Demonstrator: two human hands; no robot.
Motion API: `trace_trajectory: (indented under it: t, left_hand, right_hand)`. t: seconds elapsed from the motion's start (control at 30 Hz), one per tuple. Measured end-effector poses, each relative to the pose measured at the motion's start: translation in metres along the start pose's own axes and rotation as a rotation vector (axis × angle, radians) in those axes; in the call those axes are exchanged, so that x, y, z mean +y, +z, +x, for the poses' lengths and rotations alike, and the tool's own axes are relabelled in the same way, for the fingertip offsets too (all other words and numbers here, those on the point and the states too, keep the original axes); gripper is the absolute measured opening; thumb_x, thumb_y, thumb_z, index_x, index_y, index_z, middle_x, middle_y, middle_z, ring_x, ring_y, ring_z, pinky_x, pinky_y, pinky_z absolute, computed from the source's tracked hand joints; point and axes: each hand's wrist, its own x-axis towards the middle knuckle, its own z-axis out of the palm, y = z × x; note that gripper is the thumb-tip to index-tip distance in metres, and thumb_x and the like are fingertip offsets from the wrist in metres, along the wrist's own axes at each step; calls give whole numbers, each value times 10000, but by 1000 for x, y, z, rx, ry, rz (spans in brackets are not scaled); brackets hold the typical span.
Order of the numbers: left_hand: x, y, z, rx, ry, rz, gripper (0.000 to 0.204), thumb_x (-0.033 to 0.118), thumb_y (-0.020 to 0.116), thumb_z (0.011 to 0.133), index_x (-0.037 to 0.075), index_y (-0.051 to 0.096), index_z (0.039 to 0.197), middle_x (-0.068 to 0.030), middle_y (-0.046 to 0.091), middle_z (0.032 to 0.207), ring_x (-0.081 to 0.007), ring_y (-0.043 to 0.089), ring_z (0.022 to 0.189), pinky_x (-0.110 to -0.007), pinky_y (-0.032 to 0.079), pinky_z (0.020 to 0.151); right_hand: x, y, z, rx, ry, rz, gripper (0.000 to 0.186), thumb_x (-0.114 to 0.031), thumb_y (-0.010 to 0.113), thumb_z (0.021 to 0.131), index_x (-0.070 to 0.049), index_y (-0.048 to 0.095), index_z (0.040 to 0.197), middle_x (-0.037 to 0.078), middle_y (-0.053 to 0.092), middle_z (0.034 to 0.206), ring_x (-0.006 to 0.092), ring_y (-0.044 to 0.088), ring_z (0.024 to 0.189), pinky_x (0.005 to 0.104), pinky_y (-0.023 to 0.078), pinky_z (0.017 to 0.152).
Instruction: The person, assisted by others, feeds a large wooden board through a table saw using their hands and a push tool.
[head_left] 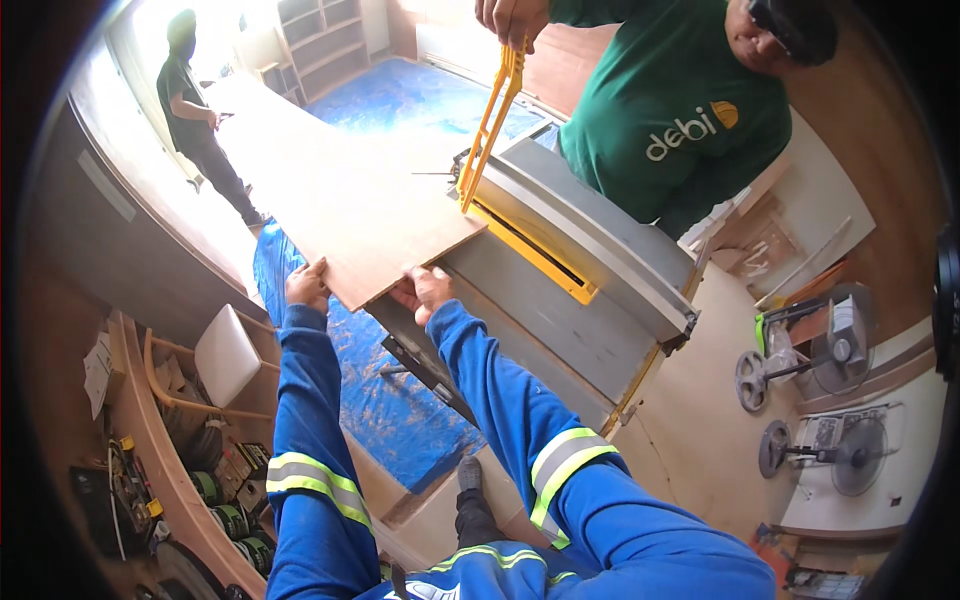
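At the far left of the frame we see a wooden shelf [130,370] packed with tools, and beside it a chair [232,355] with a pale seat. At the upper left, a person in dark clothes [185,110] stands near a bright window wall. Moving inward, the wearer's left grip [308,286], a bare hand, is closed on the left edge of a wide, flat wooden board [375,215], near its closest corner; we judge this steadies the part overhanging a blue sheet [380,400] on the floor. The board runs from the centre up toward the upper left, its right side lying over a grey metal desk [560,335]. Just right of that corner, the right grip [430,289] pinches the near edge, thumb above and fingers curled below, likely to keep it level. At top centre, a co-worker's hand [515,20] holds a yellow frame [490,130] upright, its lower end by the board's right edge; we cannot tell whether they touch. A yellow slotted strip [540,255] is set into the desk. The co-worker in a green shirt [690,110] leans in at the upper right. Far right, we find two standing fans [858,455].
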Motion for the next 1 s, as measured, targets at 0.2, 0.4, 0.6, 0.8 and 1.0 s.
trace_trajectory:
  t: [0.2,0.4,0.6,0.8,1.0]
  left_hand:
    - [39,-32,-117,30,50,206,236,95,625,912,-56,598,1092,-120,685,938,-187,686,771,-311,579,660]
    - [36,-33,-265,55,70,216,160,105,641,907,-25,631,1000,-79,686,835,-135,656,646,-265,543,539]
    - [-9,-11,-430,79,-12,133,149,106,652,899,-8,636,993,-66,683,830,-123,659,651,-252,539,514]
    - [-79,74,-615,84,-5,173,184,71,641,893,-39,630,1041,-78,690,882,-126,667,710,-268,559,560]
    - [-105,111,-751,119,-75,92,195,38,632,882,-38,605,1060,-90,688,927,-148,676,757,-272,567,584]
  right_hand:
    - [22,-22,-113,-168,118,-53,227,-123,676,879,-19,526,1014,82,565,903,194,598,806,400,609,709]
    - [32,-82,-243,-213,205,22,196,-150,691,870,-46,565,977,66,595,829,194,628,768,395,600,713]
    - [-13,-223,-358,-398,470,16,301,-306,667,904,-57,579,1049,92,606,944,238,628,849,447,566,763]
    - [-83,-371,-462,-302,390,-24,348,-255,572,973,-49,530,1250,121,605,1206,280,599,1104,462,501,960]
    - [-109,-439,-575,-201,396,94,351,-174,556,971,-50,492,1293,127,559,1280,293,568,1169,494,452,1033]
